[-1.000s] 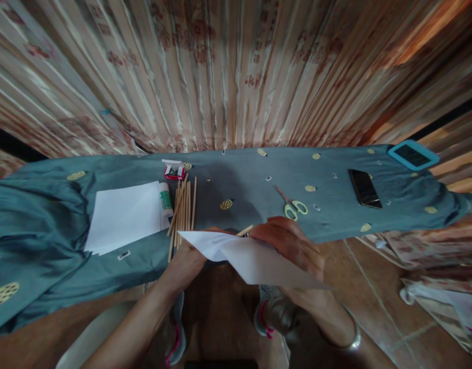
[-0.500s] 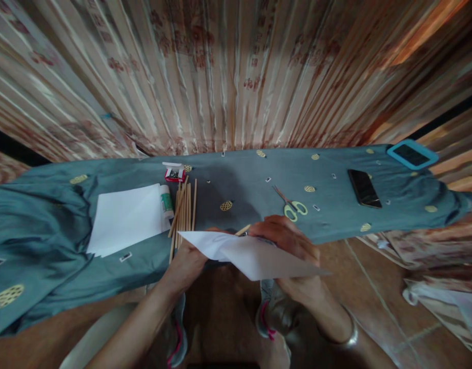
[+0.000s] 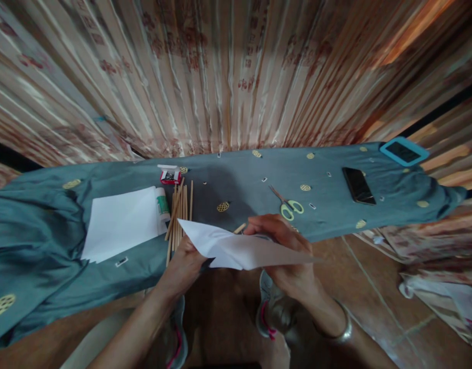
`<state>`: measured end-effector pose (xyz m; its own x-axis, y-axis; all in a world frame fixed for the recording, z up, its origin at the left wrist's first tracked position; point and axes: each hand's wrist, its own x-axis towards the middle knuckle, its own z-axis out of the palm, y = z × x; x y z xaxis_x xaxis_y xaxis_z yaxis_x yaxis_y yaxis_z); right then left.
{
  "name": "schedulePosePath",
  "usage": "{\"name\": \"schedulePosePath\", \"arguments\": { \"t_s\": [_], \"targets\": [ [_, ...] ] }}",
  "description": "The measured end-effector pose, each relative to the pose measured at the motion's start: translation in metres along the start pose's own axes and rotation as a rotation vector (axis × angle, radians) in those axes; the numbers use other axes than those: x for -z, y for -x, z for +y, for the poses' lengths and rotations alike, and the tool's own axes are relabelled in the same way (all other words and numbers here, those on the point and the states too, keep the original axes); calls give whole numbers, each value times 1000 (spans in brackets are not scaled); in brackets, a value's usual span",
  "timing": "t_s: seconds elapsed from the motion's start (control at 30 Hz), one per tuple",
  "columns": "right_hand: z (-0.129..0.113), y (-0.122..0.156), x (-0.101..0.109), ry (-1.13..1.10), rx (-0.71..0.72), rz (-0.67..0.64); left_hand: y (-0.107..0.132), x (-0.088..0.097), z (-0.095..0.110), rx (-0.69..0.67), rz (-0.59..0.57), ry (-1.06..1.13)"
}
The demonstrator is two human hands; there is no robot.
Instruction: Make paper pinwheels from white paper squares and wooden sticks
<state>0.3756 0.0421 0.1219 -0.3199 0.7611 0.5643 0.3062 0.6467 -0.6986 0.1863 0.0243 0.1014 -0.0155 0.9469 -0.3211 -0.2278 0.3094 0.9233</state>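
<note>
Your left hand (image 3: 185, 262) and right hand (image 3: 287, 256), both pinching the paper (image 3: 236, 251) over a stick (image 3: 239, 228) just below the scissors (image 3: 291, 207), now hold it flatter than a second ago.

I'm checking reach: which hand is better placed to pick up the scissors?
Probably the right hand: the scissors lie just beyond it on the cloth, while the left hand holds the paper nearer the sticks.

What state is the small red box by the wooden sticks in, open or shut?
Open: the small red box has its white flap raised above the red body, just behind the wooden sticks.
</note>
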Motion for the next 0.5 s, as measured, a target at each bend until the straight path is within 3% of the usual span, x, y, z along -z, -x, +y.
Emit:
{"name": "schedulePosePath", "arguments": {
  "t_s": [0.4, 0.5],
  "targets": [
    [3, 0, -5, 11, 36, 34, -2, 3, 1, 4, -9, -123],
    [2, -2, -4, 11, 39, 17, -3, 4, -2, 0, 35, -170]
  ]
}}
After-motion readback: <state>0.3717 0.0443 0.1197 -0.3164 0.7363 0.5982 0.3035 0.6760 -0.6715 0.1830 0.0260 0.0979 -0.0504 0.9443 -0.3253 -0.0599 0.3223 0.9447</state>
